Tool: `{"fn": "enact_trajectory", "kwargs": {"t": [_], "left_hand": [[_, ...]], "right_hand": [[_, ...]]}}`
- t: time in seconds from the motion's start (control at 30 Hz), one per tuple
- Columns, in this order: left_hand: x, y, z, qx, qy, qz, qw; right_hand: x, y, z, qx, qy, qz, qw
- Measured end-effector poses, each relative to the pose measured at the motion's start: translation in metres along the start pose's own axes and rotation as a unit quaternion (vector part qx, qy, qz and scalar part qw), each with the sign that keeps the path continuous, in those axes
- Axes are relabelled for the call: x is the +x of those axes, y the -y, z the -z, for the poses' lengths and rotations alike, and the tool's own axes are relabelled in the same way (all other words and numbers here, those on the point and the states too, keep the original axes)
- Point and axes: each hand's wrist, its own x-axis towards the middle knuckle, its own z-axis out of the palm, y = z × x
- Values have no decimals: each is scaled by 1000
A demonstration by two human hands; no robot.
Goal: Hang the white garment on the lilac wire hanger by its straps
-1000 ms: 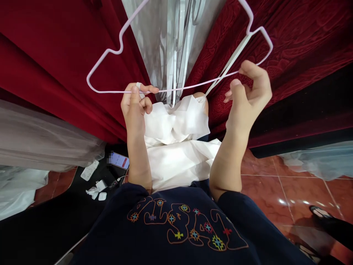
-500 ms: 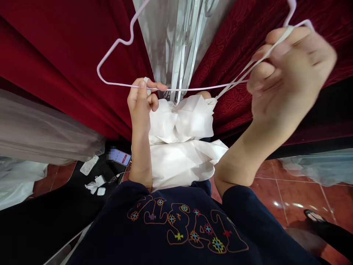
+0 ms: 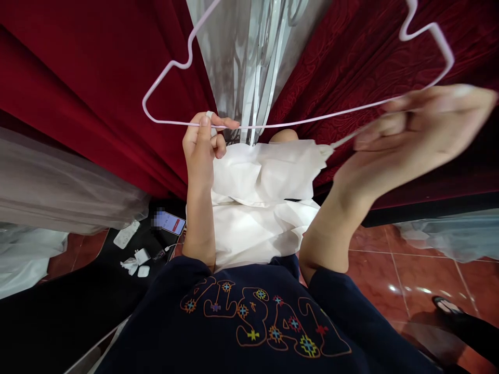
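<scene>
A pale pink hanger spans the upper view, its bottom bar running nearly level between my hands. My left hand pinches the bar near its left end, with a white band around one finger. Closed and blurred by motion, my right hand is near the bar's right part and holds a white strap. The strap is pulled taut from the corner of a white cloth that lies across my lap.
Dark red curtains hang on both sides of sheer white fabric. A phone, a charger and small white items rest on a black surface at left. A person's foot is at lower right.
My right hand has moved down and right, drawing the strap and the cloth's corner rightward. More of the hanger's right end shows. My left hand has barely moved.
</scene>
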Motion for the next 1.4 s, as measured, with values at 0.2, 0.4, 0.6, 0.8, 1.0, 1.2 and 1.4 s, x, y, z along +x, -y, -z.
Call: {"fn": "enact_trajectory", "kwargs": {"t": [0.2,0.4,0.6,0.8,1.0,1.2,1.4], "left_hand": [[-1,4,7,23,6,37,999],[-10,-9,18,52,10,48,997],[-11,-25,59,147,-119,-170,967],[-12,-52,101,260,-82,-232,934],[-5,-66,55,219,-126,-240,937],[28,-83,34,234,13,-276,932],[53,-110,29,294,118,-132,939]], "right_hand": [[-36,-37,-31,-143,322,-4,936],[-47,-62,-23,-155,259,34,953],[-37,-78,-25,-160,258,48,952],[-43,-73,-23,-169,258,59,949],[-57,-68,-25,-175,251,72,949],[-61,-69,-26,-151,261,60,952],[-60,-73,-22,-151,255,74,952]]}}
